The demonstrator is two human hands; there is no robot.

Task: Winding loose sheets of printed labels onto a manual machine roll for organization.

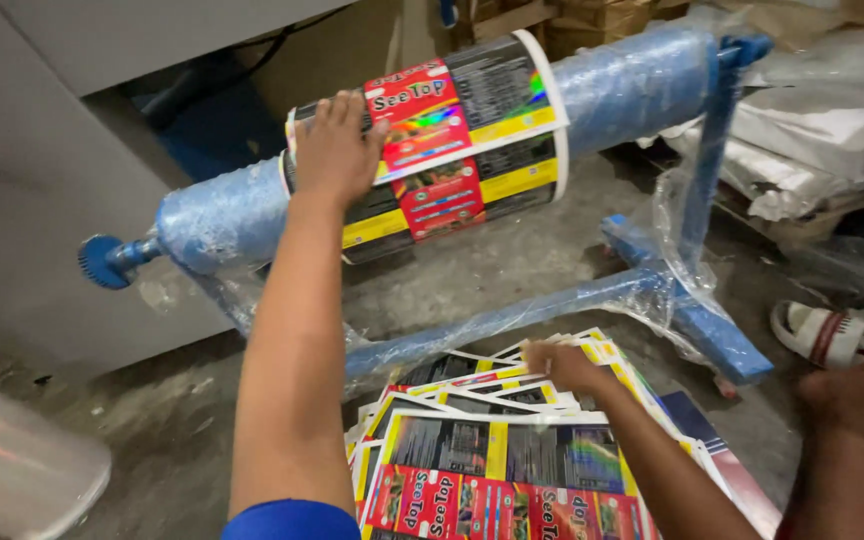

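Note:
My left hand (335, 150) lies flat, fingers spread, on a printed label sheet (452, 140) wrapped around a blue plastic-covered roller (612, 85). The sheet is black, red and yellow with white edges. My right hand (564, 365) rests low on the far edge of a fanned stack of similar printed sheets (492, 450) on the floor, fingers closed on a sheet's edge. The roller sits on a blue stand (692, 300) wrapped in clear film.
A grey machine panel (42, 200) stands at the left. A clear plastic roll (12, 470) lies at the lower left. White wrapped bundles (832, 130) on a pallet are at the right, with a sandal (832, 335) and a bare foot (862, 385) nearby.

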